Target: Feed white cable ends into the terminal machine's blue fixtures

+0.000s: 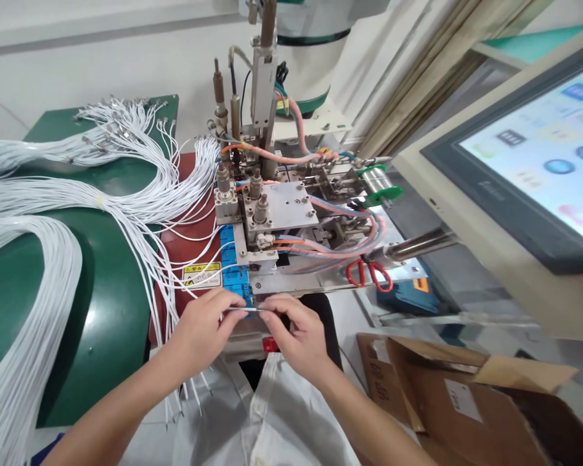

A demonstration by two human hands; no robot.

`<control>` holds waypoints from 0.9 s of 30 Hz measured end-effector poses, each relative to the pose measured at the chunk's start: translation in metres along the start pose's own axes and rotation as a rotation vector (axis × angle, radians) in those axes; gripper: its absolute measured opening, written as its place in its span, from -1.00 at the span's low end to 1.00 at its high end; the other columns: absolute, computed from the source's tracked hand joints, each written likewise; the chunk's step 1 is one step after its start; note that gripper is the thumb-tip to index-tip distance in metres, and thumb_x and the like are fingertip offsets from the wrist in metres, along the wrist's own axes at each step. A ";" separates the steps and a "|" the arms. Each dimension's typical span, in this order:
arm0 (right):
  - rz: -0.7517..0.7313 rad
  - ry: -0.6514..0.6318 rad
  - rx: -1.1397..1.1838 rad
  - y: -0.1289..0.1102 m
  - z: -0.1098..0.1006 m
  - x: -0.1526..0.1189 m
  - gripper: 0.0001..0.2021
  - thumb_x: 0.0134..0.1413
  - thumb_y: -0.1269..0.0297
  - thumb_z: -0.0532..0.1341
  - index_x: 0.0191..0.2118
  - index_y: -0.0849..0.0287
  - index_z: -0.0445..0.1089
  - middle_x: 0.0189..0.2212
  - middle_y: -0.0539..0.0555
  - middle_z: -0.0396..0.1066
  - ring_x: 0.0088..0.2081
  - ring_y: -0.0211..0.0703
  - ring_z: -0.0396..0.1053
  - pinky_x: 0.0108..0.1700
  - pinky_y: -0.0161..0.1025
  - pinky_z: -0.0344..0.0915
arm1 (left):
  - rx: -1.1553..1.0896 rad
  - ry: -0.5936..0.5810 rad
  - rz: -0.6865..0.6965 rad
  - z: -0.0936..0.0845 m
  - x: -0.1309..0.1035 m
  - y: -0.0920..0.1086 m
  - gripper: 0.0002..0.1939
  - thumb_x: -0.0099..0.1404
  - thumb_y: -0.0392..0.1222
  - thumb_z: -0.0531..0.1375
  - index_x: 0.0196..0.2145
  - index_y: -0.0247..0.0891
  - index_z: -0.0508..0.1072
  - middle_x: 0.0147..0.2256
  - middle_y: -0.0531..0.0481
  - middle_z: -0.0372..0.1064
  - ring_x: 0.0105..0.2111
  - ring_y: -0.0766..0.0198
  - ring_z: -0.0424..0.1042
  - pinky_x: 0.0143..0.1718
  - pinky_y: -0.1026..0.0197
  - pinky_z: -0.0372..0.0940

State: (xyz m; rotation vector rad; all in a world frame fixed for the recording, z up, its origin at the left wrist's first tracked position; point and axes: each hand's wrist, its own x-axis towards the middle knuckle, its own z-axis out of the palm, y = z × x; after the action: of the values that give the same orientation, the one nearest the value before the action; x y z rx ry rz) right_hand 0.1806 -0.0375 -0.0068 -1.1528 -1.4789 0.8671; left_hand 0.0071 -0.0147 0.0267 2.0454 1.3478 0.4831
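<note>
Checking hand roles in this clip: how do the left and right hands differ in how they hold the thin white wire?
The left hand comes in from the wire bundles' side and pinches the white wire with thumb on top. The right hand sits under the machine's front edge, fingers curled over the wire's other end, its knuckles higher. The left forearm shows longer in frame than the right. Both are bare and grip the same short stretch of wire.
</note>
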 end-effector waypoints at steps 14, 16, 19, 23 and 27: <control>0.165 0.163 0.091 0.002 0.022 0.002 -0.94 0.01 0.37 0.17 -0.41 0.16 0.39 -0.42 0.04 0.36 -0.38 -0.23 0.35 -0.35 -0.30 0.29 | -0.201 0.146 -0.080 0.017 0.007 0.002 -0.86 0.21 -0.24 0.13 -0.35 -0.21 0.50 -0.39 0.03 0.45 -0.38 0.31 0.41 -0.33 0.31 0.29; 0.123 0.154 0.025 0.000 0.021 0.005 -0.93 -0.01 0.40 0.17 -0.45 0.18 0.38 -0.46 0.04 0.35 -0.43 -0.25 0.32 -0.40 -0.32 0.27 | -0.202 0.142 -0.081 0.019 0.007 0.001 -0.84 0.20 -0.25 0.12 -0.30 -0.21 0.50 -0.35 0.02 0.46 -0.35 0.30 0.41 -0.31 0.29 0.30; 0.071 0.135 -0.037 -0.003 0.020 0.008 -0.90 0.00 0.42 0.14 -0.48 0.19 0.35 -0.49 0.04 0.33 -0.46 -0.26 0.30 -0.42 -0.32 0.25 | -0.231 0.088 -0.043 0.018 0.007 -0.001 -0.77 0.23 -0.26 0.08 -0.20 -0.20 0.48 -0.28 -0.02 0.45 -0.29 0.29 0.40 -0.25 0.27 0.30; 0.083 0.140 -0.022 -0.003 0.023 0.008 -0.90 0.01 0.41 0.13 -0.48 0.17 0.32 -0.49 0.03 0.32 -0.45 -0.26 0.29 -0.42 -0.31 0.25 | -0.287 0.037 -0.027 0.015 0.009 -0.003 -0.78 0.26 -0.24 0.04 -0.31 -0.24 0.50 -0.38 -0.02 0.43 -0.36 0.30 0.38 -0.32 0.28 0.30; 0.150 0.204 0.091 0.002 0.031 0.004 -0.92 0.01 0.38 0.15 -0.47 0.17 0.33 -0.50 0.02 0.31 -0.43 -0.25 0.30 -0.38 -0.29 0.27 | -0.333 0.058 -0.125 0.015 0.011 -0.001 -0.83 0.23 -0.22 0.08 -0.38 -0.25 0.48 -0.43 0.03 0.41 -0.42 0.33 0.37 -0.34 0.30 0.29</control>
State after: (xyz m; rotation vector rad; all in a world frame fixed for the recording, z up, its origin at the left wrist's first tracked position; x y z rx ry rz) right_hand 0.1512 -0.0317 -0.0145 -1.2570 -1.1875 0.8816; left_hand 0.0196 -0.0092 0.0147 1.6789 1.3197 0.6665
